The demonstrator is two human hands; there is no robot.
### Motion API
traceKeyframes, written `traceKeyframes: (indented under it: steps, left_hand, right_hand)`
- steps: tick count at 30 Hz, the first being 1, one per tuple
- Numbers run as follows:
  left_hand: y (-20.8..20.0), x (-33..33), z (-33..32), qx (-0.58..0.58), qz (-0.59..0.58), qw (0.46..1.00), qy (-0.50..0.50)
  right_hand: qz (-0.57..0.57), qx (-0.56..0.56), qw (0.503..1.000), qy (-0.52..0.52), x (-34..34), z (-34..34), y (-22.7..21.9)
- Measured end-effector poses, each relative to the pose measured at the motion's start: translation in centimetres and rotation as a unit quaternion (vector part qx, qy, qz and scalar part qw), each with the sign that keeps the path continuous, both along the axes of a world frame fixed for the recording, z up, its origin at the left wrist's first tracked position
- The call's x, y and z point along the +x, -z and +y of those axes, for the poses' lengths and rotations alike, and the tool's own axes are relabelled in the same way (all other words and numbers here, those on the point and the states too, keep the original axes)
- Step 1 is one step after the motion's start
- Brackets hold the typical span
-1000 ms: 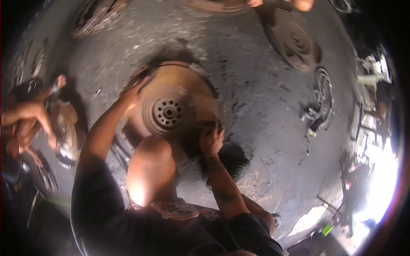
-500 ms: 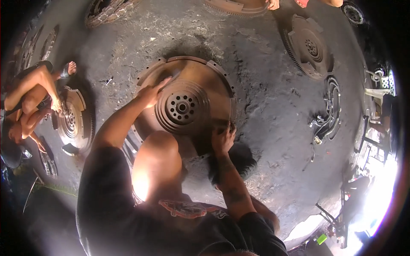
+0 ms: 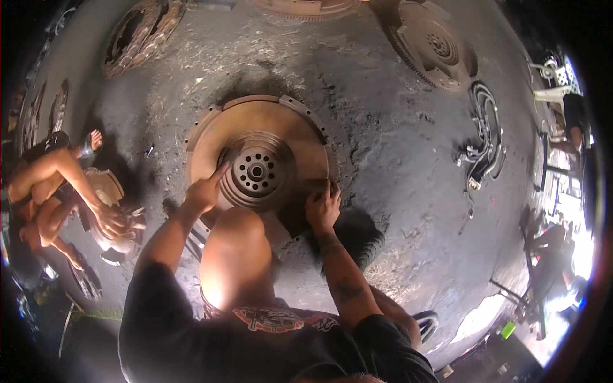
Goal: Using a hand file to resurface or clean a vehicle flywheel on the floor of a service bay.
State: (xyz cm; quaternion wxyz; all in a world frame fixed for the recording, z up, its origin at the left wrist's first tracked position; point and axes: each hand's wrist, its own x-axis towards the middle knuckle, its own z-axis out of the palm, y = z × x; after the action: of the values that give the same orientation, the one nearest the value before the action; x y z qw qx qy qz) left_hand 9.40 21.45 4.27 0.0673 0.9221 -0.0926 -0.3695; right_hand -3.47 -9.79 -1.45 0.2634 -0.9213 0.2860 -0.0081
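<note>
A large rusty flywheel (image 3: pixel 281 115) lies before me, with stepped rings and a ring of bolt holes round its hub (image 3: pixel 257 171). My left hand (image 3: pixel 205 191) is on its left face, the forefinger reaching toward the stepped rings. The other fingers are curled, and a thin dark thing seems to be at the fingertips, too blurred to name. At the lower right rim, my right hand (image 3: pixel 324 207) is closed round the flywheel's edge. My bare knee (image 3: pixel 233 236) is up against the near side of the flywheel.
To the left a person (image 3: pixel 51 185) crouches, one hand on another flywheel (image 3: pixel 105 185). More flywheels (image 3: pixel 437 48) lie at the far side, and rusty toothed rings (image 3: pixel 140 38) at far left. A bundle of cables (image 3: pixel 485 134) is on the dark floor to the right.
My left hand has come down and left, from the upper face of the flywheel to beside the stepped rings. My right hand keeps to the rim. The whole view has shifted slightly.
</note>
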Motion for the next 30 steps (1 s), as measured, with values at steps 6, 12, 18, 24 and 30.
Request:
traceKeyframes:
  steps: [6, 12, 18, 24, 30]
  left_hand:
    - [2.4, 4.4, -6.8, -0.013, -0.068, 0.992, 0.105]
    - [0.1, 2.9, -6.6, -0.033, -0.026, 0.996, 0.075]
    - [0.6, 3.6, -8.9, -0.164, -0.067, 0.982, 0.072]
    - [-0.8, 5.3, -9.1, -0.122, -0.062, 0.982, 0.126]
    - [-2.6, 8.4, -10.9, 0.005, -0.042, 0.981, 0.189]
  right_hand:
    - [-0.014, -0.010, 1.000, 0.010, -1.0, -1.0, 1.4]
    - [0.028, 0.037, 0.999, 0.003, -1.5, -0.4, -0.2]
    - [0.015, 0.047, 0.999, 0.017, -2.4, -1.2, -0.5]
    - [0.013, 0.066, 0.998, 0.012, -2.1, -0.7, -0.1]
    - [0.005, 0.089, 0.996, -0.008, -1.7, -0.6, -1.5]
